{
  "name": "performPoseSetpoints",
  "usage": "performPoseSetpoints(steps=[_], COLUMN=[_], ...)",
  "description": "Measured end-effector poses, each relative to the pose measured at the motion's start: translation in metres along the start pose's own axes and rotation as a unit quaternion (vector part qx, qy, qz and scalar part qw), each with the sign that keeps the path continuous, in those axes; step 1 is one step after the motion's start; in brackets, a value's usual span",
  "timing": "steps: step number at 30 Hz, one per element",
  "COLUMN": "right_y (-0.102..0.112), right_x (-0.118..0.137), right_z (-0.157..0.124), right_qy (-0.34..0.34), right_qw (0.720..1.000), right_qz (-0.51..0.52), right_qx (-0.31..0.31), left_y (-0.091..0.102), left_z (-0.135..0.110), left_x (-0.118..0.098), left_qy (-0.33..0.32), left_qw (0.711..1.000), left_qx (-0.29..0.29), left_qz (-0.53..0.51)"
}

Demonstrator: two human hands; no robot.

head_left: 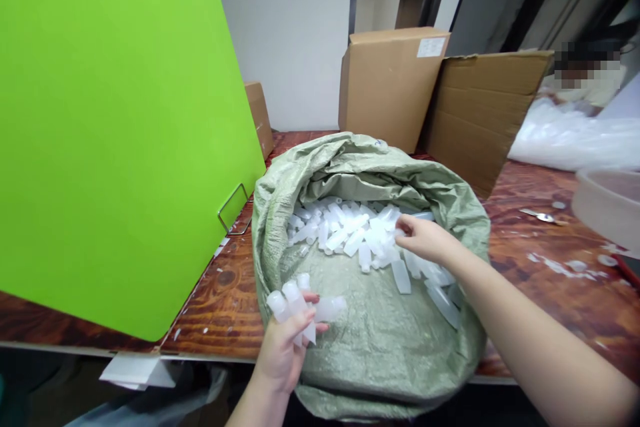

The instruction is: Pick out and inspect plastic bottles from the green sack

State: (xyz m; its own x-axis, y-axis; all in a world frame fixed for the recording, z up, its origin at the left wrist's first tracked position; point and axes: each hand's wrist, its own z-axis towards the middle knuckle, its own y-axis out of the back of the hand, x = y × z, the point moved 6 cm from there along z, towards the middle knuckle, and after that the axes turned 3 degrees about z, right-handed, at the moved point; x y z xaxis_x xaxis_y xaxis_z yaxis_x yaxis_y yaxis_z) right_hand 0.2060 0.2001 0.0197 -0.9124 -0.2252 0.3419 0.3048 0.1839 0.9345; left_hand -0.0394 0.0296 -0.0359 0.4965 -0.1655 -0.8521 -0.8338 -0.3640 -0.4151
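Note:
A green woven sack (370, 340) lies open on the wooden table, its mouth rolled down. Inside is a heap of several small translucent white plastic bottles (350, 230). My left hand (285, 350), at the sack's near rim, is closed round a bunch of these bottles (295, 300), their necks pointing up. My right hand (423, 237) reaches into the sack from the right and rests on the heap, fingers curled on a bottle.
A bright green divider panel (115, 127) stands on the left on a wire foot (235, 210). Cardboard boxes (393, 83) stand behind the sack. At right are a pale basin (607, 207), a spoon (537, 215), scattered bits and another person.

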Motion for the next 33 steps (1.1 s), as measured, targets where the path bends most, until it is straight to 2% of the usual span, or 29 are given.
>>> performPoseSetpoints(steps=[3,4,5,7,12,16,19,21,25,26,27,30,31,33], right_y=[-0.01,-0.015,-0.021,-0.032,-0.05,-0.054,-0.058,-0.062,-0.077,-0.079,-0.078,-0.069,-0.07,-0.081], right_x=[0.042,0.06,0.072,0.087,0.087,0.08,0.084,0.086,0.074,0.071,0.07,0.072,0.072,0.069], right_z=[-0.042,-0.057,-0.071,-0.09,-0.105,-0.11,-0.12,-0.122,-0.114,-0.114,-0.114,-0.12,-0.122,-0.124], right_qy=[0.114,0.182,0.222,0.263,0.304,0.308,0.35,0.337,0.146,0.117,0.113,0.178,0.184,0.145], right_qw=[0.988,0.969,0.951,0.926,0.903,0.913,0.916,0.924,0.951,0.954,0.955,0.951,0.951,0.955], right_qz=[0.093,0.161,0.207,0.267,0.299,0.266,0.194,0.182,0.257,0.263,0.264,0.251,0.25,0.252], right_qx=[0.035,0.048,0.057,0.055,0.054,0.037,0.015,0.014,0.086,0.089,0.073,-0.013,-0.008,0.064], left_y=[-0.01,-0.013,-0.016,-0.021,-0.019,-0.018,-0.019,-0.02,-0.028,-0.03,-0.031,-0.032,-0.032,-0.031], left_z=[0.001,0.001,0.0,0.0,-0.003,-0.004,-0.004,-0.004,-0.008,-0.009,-0.01,-0.011,-0.011,-0.011], left_x=[0.001,0.001,0.001,0.001,0.006,0.005,0.005,0.005,0.0,-0.002,-0.004,-0.008,-0.008,-0.006], left_qy=[0.029,0.035,0.039,0.044,0.1,0.121,0.137,0.143,0.111,0.097,0.083,0.052,0.047,0.041], left_qw=[1.0,0.999,0.999,0.998,0.994,0.991,0.988,0.987,0.987,0.988,0.988,0.989,0.988,0.984], left_qx=[0.006,0.011,0.015,0.026,0.035,0.047,0.054,0.055,0.081,0.085,0.085,0.074,0.074,0.081], left_qz=[-0.009,-0.007,0.0,0.023,0.03,0.038,0.037,0.039,0.079,0.088,0.095,0.117,0.128,0.153])
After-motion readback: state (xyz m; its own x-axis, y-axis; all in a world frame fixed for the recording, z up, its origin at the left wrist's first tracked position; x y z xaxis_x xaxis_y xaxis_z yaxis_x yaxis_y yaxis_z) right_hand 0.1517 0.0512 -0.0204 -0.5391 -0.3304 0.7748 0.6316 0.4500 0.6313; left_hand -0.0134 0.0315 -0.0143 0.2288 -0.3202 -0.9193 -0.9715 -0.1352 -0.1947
